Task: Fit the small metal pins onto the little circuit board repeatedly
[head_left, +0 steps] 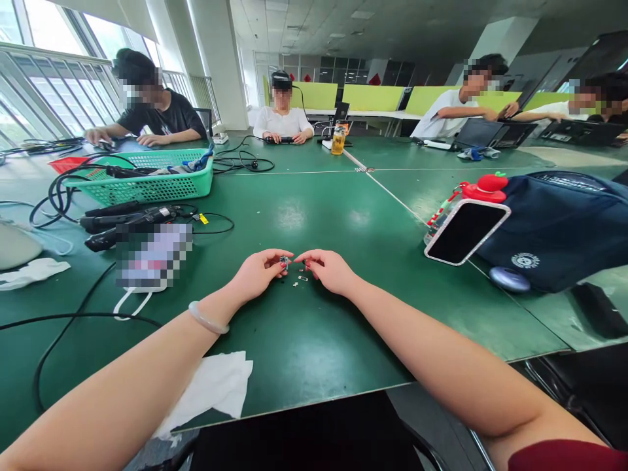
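My left hand point(259, 273) is closed in a pinch around a small grey part with fine detail point(284, 263), too small to name. My right hand point(332, 271) is closed a short way to its right, thumb and fingertips together. Something dark shows at those fingertips, but I cannot make it out. Between and just below the hands, several tiny pieces lie on the green table point(333, 347). Among them are a small pale rectangular frame point(303, 279) and a little whitish piece point(295, 284).
Left: a green basket point(147, 190) of cables, black devices point(130, 226), a pouch point(156, 256) and white tissue point(223, 383). Right: a phone point(466, 232) leaning on a red-lidded bottle point(485, 188), beside a dark blue bag point(559, 222). A drink jar point(338, 140) stands farther off. Several people sit around.
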`<action>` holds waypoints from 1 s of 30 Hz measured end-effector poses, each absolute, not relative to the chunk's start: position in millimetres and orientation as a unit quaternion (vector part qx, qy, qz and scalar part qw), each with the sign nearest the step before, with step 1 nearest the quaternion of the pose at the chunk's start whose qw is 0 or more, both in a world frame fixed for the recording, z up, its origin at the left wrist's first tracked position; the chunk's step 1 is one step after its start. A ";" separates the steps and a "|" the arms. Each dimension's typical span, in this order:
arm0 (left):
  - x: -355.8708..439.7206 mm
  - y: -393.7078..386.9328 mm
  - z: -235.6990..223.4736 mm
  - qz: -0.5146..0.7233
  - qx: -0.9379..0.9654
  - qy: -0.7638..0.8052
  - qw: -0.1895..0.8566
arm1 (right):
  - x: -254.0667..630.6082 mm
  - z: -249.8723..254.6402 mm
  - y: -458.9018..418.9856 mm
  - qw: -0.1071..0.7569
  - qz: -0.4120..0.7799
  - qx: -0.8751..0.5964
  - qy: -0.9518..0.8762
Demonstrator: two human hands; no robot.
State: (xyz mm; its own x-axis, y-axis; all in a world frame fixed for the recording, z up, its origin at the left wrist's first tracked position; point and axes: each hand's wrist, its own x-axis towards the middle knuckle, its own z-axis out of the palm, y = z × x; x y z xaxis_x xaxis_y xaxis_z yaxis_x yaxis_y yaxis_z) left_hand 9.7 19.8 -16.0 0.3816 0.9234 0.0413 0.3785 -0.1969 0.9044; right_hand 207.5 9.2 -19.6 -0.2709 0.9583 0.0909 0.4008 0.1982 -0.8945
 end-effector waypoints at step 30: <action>13.3 4.9 -4.8 0.287 0.769 0.420 0.386 | 195.9 -13.4 -5.3 0.389 0.338 -0.499 -0.697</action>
